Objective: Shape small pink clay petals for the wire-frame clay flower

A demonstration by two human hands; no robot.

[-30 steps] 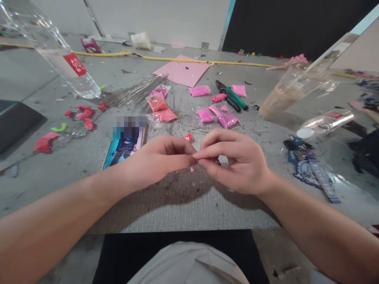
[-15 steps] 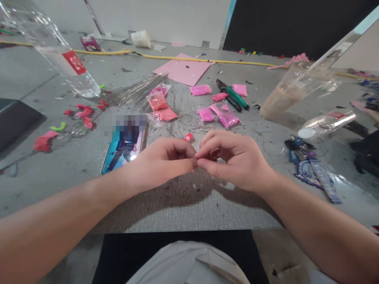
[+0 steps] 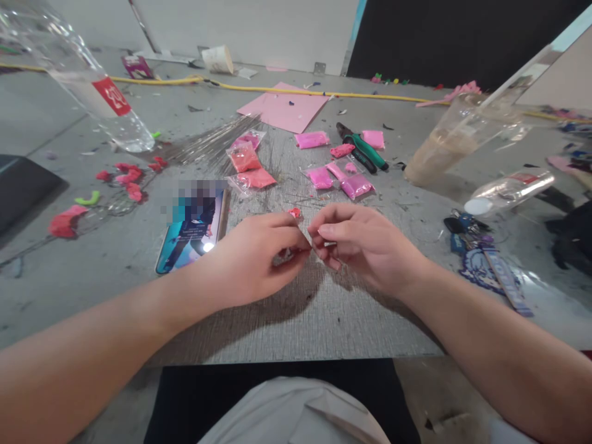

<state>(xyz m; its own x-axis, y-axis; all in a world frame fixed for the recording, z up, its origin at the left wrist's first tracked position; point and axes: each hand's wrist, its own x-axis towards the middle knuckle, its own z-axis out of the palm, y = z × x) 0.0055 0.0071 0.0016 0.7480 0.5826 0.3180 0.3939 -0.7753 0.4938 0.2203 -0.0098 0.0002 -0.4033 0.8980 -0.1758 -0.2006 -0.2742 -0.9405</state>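
Two bare hands meet over a grey, fine-lined tabletop [image 3: 296,336], the left hand [image 3: 254,256] and the right hand [image 3: 370,243] brought nearly tip to tip, apparently so that both can work at one small spot in plain sight. The left fingers are bent round with thumb and fingertips drawn close together; the right fingers curl loosely, the thumb lying forward near the index finger. Whether either has hold of anything is too small to tell. Just beyond the fingertips, on the tabletop, lies a small, crumpled red-pink lump [image 3: 295,213], near enough, it seems, to be taken up without stretching. Clear plastic packets with coral filling [image 3: 253,179] and clear plastic packets with bright pink filling [image 3: 356,187] are spread in two groups past the hands, probably to keep the colours easy to pick out. Behind the pink group rest green-and-black pliers [image 3: 370,154], and to the left fans a loose sheaf of thin silvery wires [image 3: 208,143], both perhaps set back to leave the hands room. A phone with a lit, blue-toned screen [image 3: 197,231] lies face up beside the left hand, likely for easy viewing, while a cluster of red, petal-like pieces [image 3: 132,176] sits farther left, well apart from the fingers
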